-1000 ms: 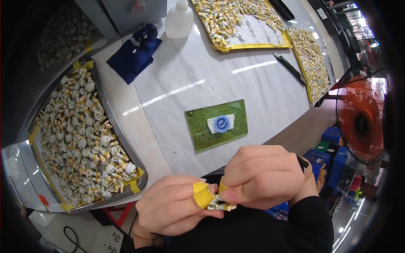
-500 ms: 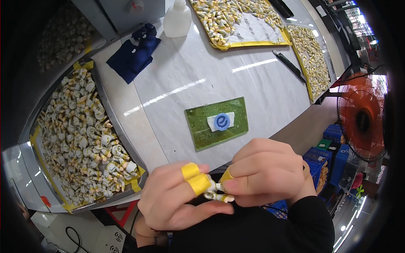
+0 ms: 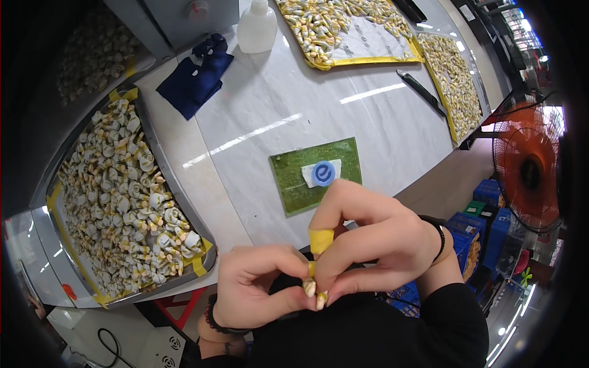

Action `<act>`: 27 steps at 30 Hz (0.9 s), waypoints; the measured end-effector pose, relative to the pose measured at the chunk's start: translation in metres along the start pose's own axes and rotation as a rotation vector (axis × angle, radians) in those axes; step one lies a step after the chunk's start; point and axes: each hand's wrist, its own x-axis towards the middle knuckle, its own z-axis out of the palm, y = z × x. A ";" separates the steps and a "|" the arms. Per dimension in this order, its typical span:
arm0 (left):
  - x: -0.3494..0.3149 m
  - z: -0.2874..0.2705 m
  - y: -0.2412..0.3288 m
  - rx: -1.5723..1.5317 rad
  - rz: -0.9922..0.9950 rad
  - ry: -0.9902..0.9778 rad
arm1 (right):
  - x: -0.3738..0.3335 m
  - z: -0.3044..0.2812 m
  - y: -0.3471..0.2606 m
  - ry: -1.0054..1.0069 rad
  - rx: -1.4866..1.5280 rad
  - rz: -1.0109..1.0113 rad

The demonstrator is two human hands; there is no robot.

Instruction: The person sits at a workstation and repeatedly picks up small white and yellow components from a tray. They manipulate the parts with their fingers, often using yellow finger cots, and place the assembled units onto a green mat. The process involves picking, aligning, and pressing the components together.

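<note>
Hands first: we log the left hand (image 3: 254,291) and right hand (image 3: 374,245) drawn close to the body at the table's near edge, fingertips meeting, both pinching one small pale-and-yellow part (image 3: 311,289) between them. Yellow tape (image 3: 321,240) wraps a right fingertip, which we take as a guard or extra grip for repeated fine handling. The part's exact shape we cannot make out; it is mostly covered by the fingers.

Left tray (image 3: 123,184): metal, yellow-taped edges, heaped with like pieces, set within easy reach of the left hand.

Green mat (image 3: 300,184): lies straight ahead, carrying a white slip and a blue round cap (image 3: 323,173), handy as a work spot.

Far items: dark blue cloth (image 3: 193,83), white bottle (image 3: 257,27), two further yellow-edged trays (image 3: 356,27) of pieces, a black tool (image 3: 423,92).

Table (image 3: 270,116): pale, glossy, reflecting strip lights.

Room: orange fan (image 3: 527,172) and blue crates (image 3: 491,214) on the right.
</note>
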 end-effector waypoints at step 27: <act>0.093 -0.162 0.204 2.070 0.213 0.491 | -0.041 -0.026 -0.007 0.186 -0.370 0.033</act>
